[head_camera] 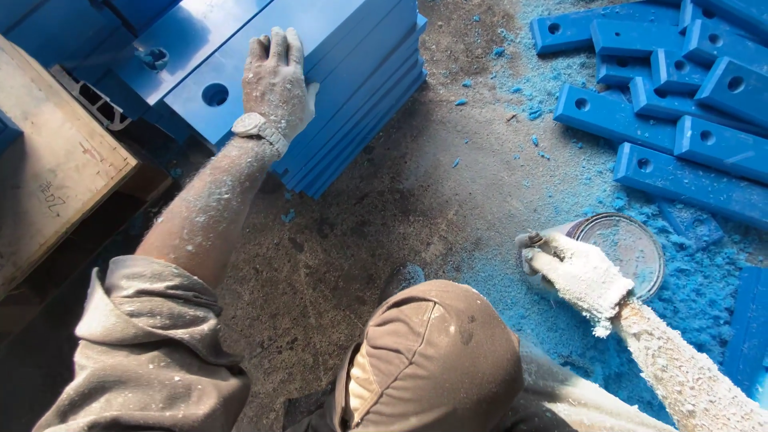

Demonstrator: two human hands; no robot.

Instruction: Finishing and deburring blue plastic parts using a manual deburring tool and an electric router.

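Far left: a worn wooden board (56,160), pale brown, lying at an angle over a dark gap, with a grey ribbed metal profile (92,100) just beside its upper edge.

Upper left to centre: a stack of blue plastic plates (352,72), flat and long, edges stepped; the top plate shows a round hole (214,94).

On the stack: the left hand (276,76), bare and dusted white, fingers stretched out and close together, palm pressed flat on the top plate just right of the hole. It grips nothing. A metal wristwatch (258,128) sits at the wrist; the sleeve (152,320) is pushed up past the elbow.

Centre: bare, gritty floor (384,208), brown-grey, with scattered blue chips.

Lower centre: the person's knee (440,352) in brown cloth, dust-marked.

Right of centre: the right hand (572,272) in a white knitted glove caked in powder, fingers curled over the rim of a round tin (628,248) that stands on the floor in blue shavings (688,288).

Upper right: a heap of short blue plastic blocks (680,88), each with one hole near an end, lying overlapped, well apart from the stack.
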